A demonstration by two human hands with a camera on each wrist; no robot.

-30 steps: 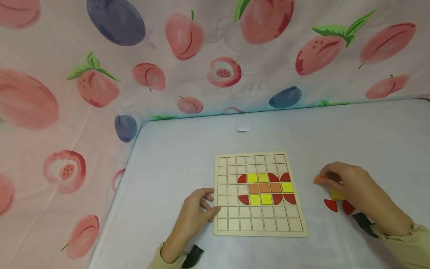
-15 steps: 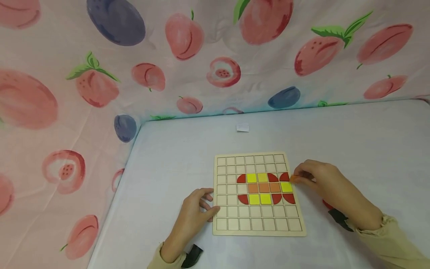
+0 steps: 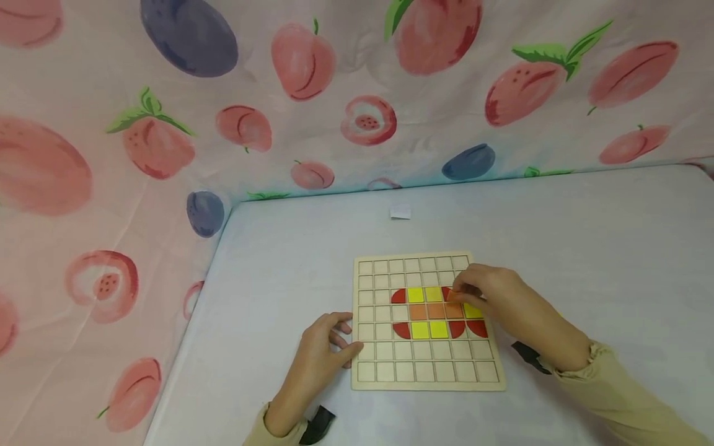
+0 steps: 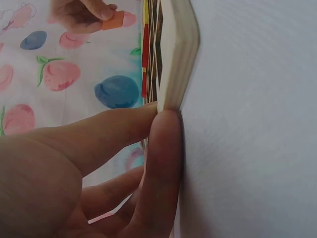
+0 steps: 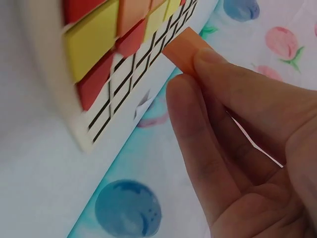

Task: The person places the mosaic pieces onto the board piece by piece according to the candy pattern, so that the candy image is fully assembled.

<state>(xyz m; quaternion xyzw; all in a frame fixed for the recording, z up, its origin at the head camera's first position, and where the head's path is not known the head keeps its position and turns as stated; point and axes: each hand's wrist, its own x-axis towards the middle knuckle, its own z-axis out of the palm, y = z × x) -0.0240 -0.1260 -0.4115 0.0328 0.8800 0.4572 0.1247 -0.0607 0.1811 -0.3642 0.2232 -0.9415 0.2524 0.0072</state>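
Observation:
A pale wooden grid board (image 3: 425, 371) lies flat on the white-covered table, with red quarter-round, yellow square and orange square tiles set in its middle and right cells. My left hand (image 3: 320, 347) holds the board's left edge, thumb and fingertips against it, as the left wrist view shows close up. Between thumb and fingers of my right hand (image 3: 499, 294) is an orange square tile (image 5: 184, 48), pinched by one end and raised above the right part of the board. That hand covers the board's upper right cells in the head view.
Behind the board lies a small white paper slip (image 3: 400, 212). Cloth printed with peaches and plums (image 3: 309, 142) rises at the back and left of the table. A dark strap (image 3: 530, 357) shows under the right wrist and another (image 3: 318, 425) by the left.
My right hand has carried the orange tile leftward from the right of the table to over the board. Loose red and yellow pieces are out of sight now. My left hand keeps its place.

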